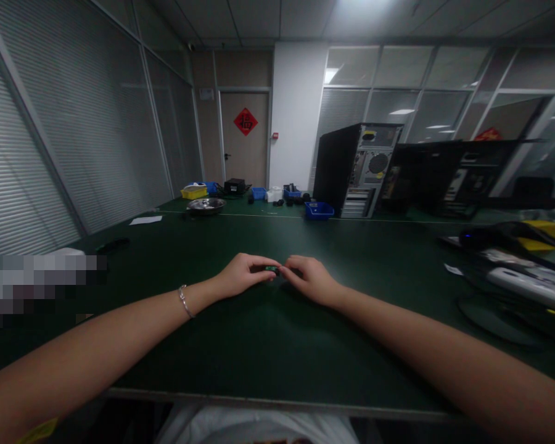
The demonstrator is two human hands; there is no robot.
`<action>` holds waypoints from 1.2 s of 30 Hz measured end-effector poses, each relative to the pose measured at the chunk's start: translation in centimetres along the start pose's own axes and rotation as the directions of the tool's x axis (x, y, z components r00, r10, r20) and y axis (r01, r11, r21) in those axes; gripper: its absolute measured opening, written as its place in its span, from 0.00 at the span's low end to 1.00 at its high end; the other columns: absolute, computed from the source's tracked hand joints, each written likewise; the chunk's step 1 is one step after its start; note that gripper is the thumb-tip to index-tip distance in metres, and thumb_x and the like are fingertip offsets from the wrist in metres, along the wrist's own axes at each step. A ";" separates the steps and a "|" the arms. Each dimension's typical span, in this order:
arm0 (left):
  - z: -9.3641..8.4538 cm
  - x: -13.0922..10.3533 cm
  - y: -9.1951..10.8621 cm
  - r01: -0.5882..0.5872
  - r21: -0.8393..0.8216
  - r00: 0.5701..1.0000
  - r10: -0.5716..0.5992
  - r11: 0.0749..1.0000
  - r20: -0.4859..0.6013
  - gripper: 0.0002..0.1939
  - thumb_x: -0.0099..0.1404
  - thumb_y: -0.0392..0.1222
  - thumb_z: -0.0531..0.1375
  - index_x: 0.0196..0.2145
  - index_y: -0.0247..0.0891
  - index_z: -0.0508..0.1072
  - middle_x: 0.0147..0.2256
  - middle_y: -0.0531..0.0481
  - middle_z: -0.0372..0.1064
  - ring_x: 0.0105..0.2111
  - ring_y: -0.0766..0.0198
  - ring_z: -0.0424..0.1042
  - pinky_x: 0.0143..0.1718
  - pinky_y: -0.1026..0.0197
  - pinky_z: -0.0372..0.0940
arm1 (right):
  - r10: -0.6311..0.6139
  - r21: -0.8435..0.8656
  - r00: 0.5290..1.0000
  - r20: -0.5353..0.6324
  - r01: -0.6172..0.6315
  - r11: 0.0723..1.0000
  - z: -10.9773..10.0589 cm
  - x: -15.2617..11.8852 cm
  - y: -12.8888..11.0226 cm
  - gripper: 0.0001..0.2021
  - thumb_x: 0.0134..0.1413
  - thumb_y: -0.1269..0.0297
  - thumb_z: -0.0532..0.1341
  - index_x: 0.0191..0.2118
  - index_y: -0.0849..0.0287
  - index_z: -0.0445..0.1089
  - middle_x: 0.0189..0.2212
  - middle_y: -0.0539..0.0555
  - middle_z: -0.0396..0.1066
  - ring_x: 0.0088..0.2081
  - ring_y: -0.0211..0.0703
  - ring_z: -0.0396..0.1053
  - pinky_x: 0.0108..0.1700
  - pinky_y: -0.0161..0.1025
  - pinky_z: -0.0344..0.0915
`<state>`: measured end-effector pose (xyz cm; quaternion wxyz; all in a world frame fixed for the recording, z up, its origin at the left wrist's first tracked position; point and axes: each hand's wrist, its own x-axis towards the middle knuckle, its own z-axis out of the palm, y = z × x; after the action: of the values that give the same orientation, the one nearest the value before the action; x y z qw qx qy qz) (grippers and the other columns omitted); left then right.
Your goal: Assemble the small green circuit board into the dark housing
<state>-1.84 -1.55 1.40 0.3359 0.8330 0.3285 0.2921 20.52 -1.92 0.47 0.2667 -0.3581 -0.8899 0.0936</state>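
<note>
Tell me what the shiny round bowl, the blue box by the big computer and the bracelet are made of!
The bowl looks like polished metal, perhaps steel: it has bright glints. The blue box is probably smooth plastic: its colour is even. The bracelet seems shiny, silvery metal; I can't tell if it's silver.

I count 1 left hand and 1 right hand, 1 bracelet, 1 small green piece, 1 metal bowl, 4 blue bins, 1 white sheet, 1 door and 1 red diamond sign. There are at least 2 black computer cases; dimness blurs that count.
</note>
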 end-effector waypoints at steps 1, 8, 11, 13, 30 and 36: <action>0.0 0.0 0.0 0.001 -0.001 1.000 -0.001 1.000 0.000 0.18 0.63 0.41 0.60 0.50 0.35 0.73 0.39 0.45 0.76 0.35 0.61 0.73 0.35 0.63 0.66 | 0.000 -0.002 1.000 -0.004 0.000 1.000 0.0 0.0 0.0 0.13 0.65 0.60 0.52 0.33 0.60 0.69 0.30 0.52 0.68 0.31 0.37 0.64 0.33 0.34 0.58; 0.0 0.0 -0.3 -0.008 0.076 0.999 0.011 0.997 -0.036 0.18 0.63 0.44 0.60 0.50 0.37 0.73 0.40 0.46 0.76 0.35 0.60 0.73 0.35 0.62 0.65 | -0.009 -0.007 1.000 0.015 0.009 1.000 0.0 0.1 -0.1 0.13 0.64 0.61 0.52 0.35 0.60 0.70 0.31 0.52 0.68 0.32 0.38 0.65 0.34 0.34 0.58; 0.0 0.0 -0.3 -0.019 0.096 0.999 0.024 0.995 -0.044 0.18 0.62 0.44 0.60 0.49 0.38 0.74 0.40 0.46 0.76 0.34 0.61 0.73 0.34 0.63 0.64 | -0.013 -0.022 1.000 0.021 0.013 1.000 -0.1 0.1 -0.1 0.13 0.64 0.61 0.52 0.34 0.60 0.70 0.31 0.52 0.68 0.31 0.38 0.65 0.34 0.34 0.58; 0.0 0.0 -0.3 -0.017 0.083 0.999 0.020 0.996 -0.029 0.18 0.62 0.44 0.60 0.49 0.38 0.74 0.40 0.46 0.76 0.33 0.62 0.72 0.33 0.64 0.64 | -0.016 -0.022 1.000 0.025 0.016 1.000 -0.1 0.0 -0.2 0.13 0.64 0.61 0.52 0.34 0.60 0.70 0.31 0.52 0.68 0.32 0.38 0.65 0.34 0.34 0.58; 0.0 0.2 -0.9 0.023 -0.171 0.999 -0.017 0.985 0.040 0.19 0.62 0.43 0.61 0.50 0.36 0.72 0.42 0.44 0.75 0.38 0.60 0.74 0.41 0.58 0.68 | -0.034 0.027 0.999 0.036 0.033 0.999 -0.3 0.0 -0.4 0.13 0.65 0.61 0.51 0.34 0.60 0.69 0.30 0.52 0.67 0.32 0.38 0.64 0.34 0.34 0.59; 0.3 0.5 -1.4 0.008 -0.269 0.999 -0.019 0.963 -0.038 0.18 0.62 0.41 0.61 0.50 0.34 0.72 0.43 0.43 0.73 0.37 0.61 0.74 0.41 0.56 0.69 | 0.042 0.015 0.998 -0.039 -0.041 0.999 0.1 0.2 -0.3 0.14 0.64 0.60 0.51 0.32 0.60 0.69 0.29 0.52 0.67 0.31 0.38 0.63 0.33 0.34 0.58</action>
<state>-1.84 -0.45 0.29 0.4411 0.7714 0.2983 0.3485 20.15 -1.98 0.62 0.2848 -0.3765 -0.8761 0.0981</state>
